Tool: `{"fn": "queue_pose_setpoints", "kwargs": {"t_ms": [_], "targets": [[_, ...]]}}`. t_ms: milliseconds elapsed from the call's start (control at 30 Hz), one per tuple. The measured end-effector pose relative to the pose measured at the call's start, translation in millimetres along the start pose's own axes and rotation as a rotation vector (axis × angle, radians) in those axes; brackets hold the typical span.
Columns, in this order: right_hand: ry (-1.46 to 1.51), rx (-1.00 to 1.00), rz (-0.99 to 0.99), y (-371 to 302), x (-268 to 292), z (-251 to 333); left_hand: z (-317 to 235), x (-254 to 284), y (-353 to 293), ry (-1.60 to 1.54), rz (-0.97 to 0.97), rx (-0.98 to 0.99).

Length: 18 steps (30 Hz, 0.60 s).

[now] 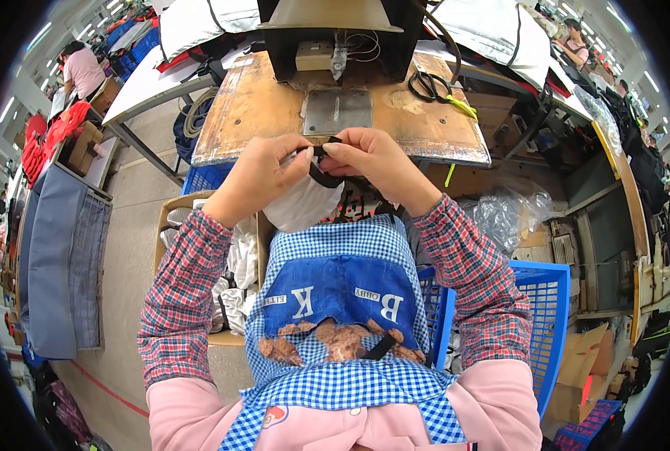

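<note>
Strap (324, 179), one, black, in pinching grip of left hand (264, 176) and right hand (384, 167), one metal plate (338, 111) ahead

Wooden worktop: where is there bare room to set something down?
Bare: left of the metal plate, out to the left edge of the wooden worktop; and right of the plate, between the black-handled scissors and the front edge. Crowded: the front middle, where left hand and right hand hold a black strap, and behind the plate, by the machine.
</note>
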State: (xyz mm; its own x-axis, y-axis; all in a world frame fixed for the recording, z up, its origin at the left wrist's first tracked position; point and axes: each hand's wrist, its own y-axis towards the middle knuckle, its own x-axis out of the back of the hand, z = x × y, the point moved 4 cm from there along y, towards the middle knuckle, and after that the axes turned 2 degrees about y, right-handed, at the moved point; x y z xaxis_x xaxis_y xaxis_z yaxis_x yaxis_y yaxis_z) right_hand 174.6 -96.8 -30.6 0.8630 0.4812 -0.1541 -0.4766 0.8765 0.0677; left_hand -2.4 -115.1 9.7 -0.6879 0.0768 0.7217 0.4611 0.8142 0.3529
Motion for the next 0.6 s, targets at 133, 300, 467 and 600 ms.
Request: {"fn": "queue_pose_setpoints", "kwargs": {"t_ms": [133, 300, 467, 600], "targets": [[0.000, -0.017, 0.013, 2.5, 2.4, 5.7, 7.1, -5.1, 12.2, -0.169, -0.029, -0.156], [-0.056, -0.057, -0.037, 8.9, 11.7, 4.8, 24.5, -14.3, 21.8, -0.240, 0.191, 0.106], [0.013, -0.024, -0.154, 29.5, 22.2, -3.9, 24.0, -12.5, 46.1, -0.197, 0.059, 0.072], [0.193, -0.001, -0.228, 50.1, 29.8, -7.8, 40.4, -13.1, 66.7, -0.195, -0.028, 0.071]]}}
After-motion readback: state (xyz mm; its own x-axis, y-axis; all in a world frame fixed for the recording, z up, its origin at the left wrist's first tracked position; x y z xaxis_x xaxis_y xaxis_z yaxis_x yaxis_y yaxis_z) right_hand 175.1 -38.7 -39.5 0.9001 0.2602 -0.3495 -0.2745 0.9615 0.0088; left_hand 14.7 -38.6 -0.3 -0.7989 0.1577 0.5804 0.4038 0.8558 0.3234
